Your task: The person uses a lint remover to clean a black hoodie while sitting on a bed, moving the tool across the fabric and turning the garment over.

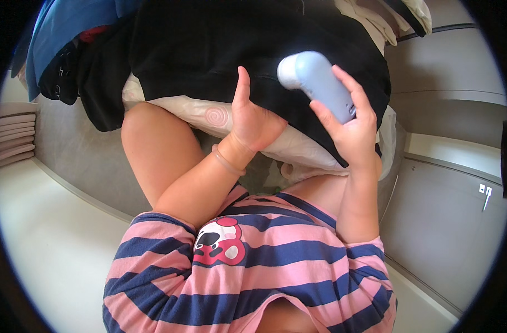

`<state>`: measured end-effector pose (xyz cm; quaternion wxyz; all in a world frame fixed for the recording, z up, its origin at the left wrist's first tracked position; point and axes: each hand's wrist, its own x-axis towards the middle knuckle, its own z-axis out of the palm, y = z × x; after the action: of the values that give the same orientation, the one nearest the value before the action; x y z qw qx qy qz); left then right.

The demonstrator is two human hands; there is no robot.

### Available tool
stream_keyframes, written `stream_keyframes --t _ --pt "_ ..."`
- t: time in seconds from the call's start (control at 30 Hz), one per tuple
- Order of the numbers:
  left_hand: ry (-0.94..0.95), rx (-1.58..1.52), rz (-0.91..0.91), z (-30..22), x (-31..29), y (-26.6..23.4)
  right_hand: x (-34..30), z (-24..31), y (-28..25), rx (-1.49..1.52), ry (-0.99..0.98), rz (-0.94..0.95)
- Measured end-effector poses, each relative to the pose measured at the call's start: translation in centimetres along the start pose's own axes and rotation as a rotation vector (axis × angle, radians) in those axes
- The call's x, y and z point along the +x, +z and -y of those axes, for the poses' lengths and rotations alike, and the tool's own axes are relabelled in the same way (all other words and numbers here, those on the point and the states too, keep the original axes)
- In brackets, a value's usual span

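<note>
My right hand (356, 122) is wrapped round a light blue fabric shaver (324, 83) with a white round head. It is raised over a black garment (209, 50), and the shaver's head points to the left. The garment lies spread across a white bedding-like cloth (181, 110) in front of my knees. My left hand (256, 122) is at the garment's near edge, its thumb stretched up and away from the palm. Its other fingers are mostly turned out of sight, and nothing shows in its grasp. A pale bracelet circles the left wrist.
Blue clothing (56, 39) is heaped at the far left. Pale cloth (370, 19) lies at the far right. A grey cabinet door (442, 222) with a white fitting stands at right. A white ledge (59, 222) and folded curtain-like fabric (13, 139) are at left.
</note>
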<state>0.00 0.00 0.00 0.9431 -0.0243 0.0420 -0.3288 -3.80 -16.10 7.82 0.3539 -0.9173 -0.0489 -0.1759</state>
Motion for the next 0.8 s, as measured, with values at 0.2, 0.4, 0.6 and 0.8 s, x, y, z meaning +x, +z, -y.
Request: stream_keyframes --t 0.2,0.4,0.6,0.8 --pt "0.009 -0.019 0.002 0.3 -0.2 0.0 -0.5 -0.2 -0.2 0.013 -0.063 0.026" --pt "0.027 0.015 0.0 0.0 -0.1 -0.1 -0.5 0.2 -0.1 -0.03 -0.016 -0.025" --pt "0.026 0.032 0.024 0.0 0.0 0.0 0.2 -0.5 0.2 -0.115 0.009 -0.104" --pt "0.033 -0.035 -0.006 0.2 0.1 0.0 -1.3 0.2 -0.8 -0.018 0.055 -0.019"
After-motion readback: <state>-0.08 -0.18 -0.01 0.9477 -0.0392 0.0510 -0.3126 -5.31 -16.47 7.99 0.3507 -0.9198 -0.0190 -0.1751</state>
